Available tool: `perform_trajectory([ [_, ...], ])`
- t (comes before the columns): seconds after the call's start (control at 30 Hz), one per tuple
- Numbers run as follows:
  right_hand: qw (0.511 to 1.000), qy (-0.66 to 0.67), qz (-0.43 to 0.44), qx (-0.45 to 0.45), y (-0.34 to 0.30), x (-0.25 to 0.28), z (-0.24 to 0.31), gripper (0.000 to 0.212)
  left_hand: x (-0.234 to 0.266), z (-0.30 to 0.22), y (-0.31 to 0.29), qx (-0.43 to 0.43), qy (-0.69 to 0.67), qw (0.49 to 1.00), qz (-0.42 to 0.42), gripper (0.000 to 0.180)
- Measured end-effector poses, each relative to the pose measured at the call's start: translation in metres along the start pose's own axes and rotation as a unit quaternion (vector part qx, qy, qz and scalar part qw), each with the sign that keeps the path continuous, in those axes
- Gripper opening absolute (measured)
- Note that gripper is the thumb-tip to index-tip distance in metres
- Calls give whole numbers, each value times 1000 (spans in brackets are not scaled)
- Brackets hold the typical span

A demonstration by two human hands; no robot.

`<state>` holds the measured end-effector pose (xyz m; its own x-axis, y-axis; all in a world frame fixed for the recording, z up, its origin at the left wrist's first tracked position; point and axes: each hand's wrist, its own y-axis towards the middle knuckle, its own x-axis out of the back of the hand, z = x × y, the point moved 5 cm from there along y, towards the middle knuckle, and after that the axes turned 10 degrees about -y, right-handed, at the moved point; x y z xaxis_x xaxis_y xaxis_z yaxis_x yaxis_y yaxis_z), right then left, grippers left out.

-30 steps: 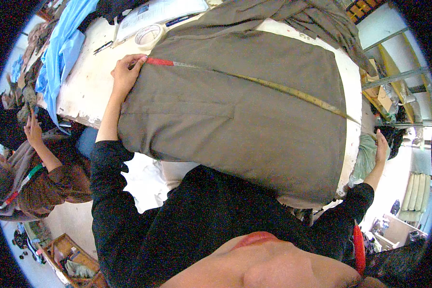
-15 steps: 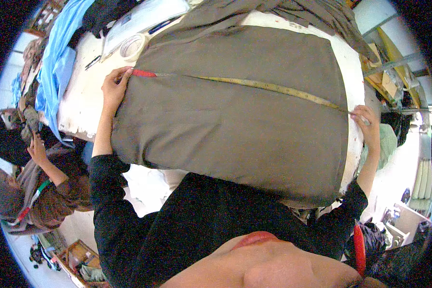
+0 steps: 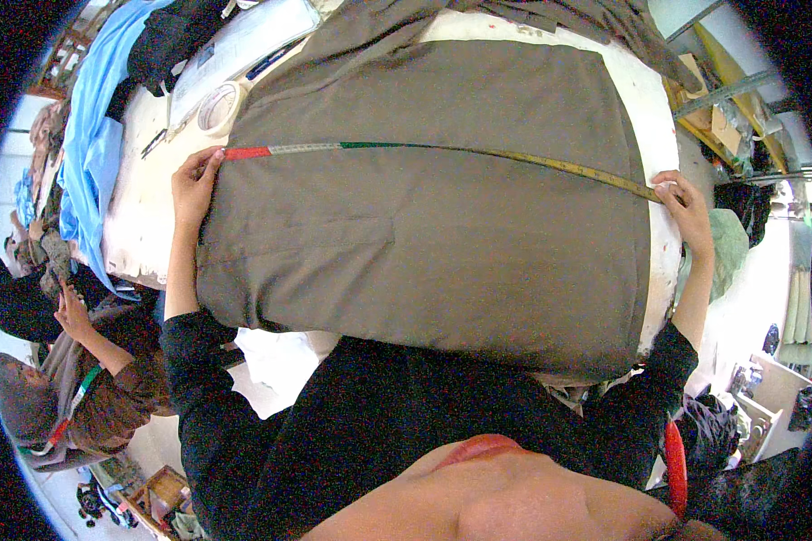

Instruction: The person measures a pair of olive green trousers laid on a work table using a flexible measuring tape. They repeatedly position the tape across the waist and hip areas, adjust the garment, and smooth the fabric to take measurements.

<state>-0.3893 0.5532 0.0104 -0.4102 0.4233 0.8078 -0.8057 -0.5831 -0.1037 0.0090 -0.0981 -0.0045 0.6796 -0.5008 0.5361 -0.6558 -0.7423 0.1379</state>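
Note:
A grey-brown piece of fabric lies spread over the white table in front of me. Across it runs a tape measure, red, white and green toward the left and yellow toward the right. At the fabric's left edge, my left hand pinches the red end of the tape. Beyond the right edge of the fabric, my right hand grips the tape's yellow part between thumb and fingers. The tape is nearly straight between both hands, with a slight bow.
Left of the fabric lie a roll of tape, a dark pen and a clear sheet folder. Blue cloth drapes over the table's left side. A co-worker's hand is at far left. Shelving stands at right.
My left hand has shifted left and slightly down, drawing the tape flatter, so its white and green parts now show. My right hand has moved up slightly, still holding the tape.

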Motion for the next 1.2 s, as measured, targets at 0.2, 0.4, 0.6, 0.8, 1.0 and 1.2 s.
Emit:
perform_trajectory([
  [0.2, 982, -72, -99, 144, -14, 11, 14, 7, 2, 1, 1, -32, 34, 999, 5, 26],
  [0.4, 974, -90, -198, 69, -20, 19, 4, 16, 2, 5, 2, -25, -6, 1000, 14, 27],
  [0.6, 992, 3, -120, -34, -18, 32, -30, 15, 2, 12, 6, -15, -16, 1000, 19, 29],
  [0.8, 997, 50, -50, -6, -22, 25, -30, 27, 2, 11, 3, -13, -40, 999, 20, 29],
  [1.0, 993, 50, -106, -23, -50, 59, -83, 40, 2, 9, 3, -39, -21, 999, 21, 29],
  [1.2, 985, 4, -151, -86, -105, 132, -152, 33, 2, 13, 5, -26, -16, 999, 19, 30],
])
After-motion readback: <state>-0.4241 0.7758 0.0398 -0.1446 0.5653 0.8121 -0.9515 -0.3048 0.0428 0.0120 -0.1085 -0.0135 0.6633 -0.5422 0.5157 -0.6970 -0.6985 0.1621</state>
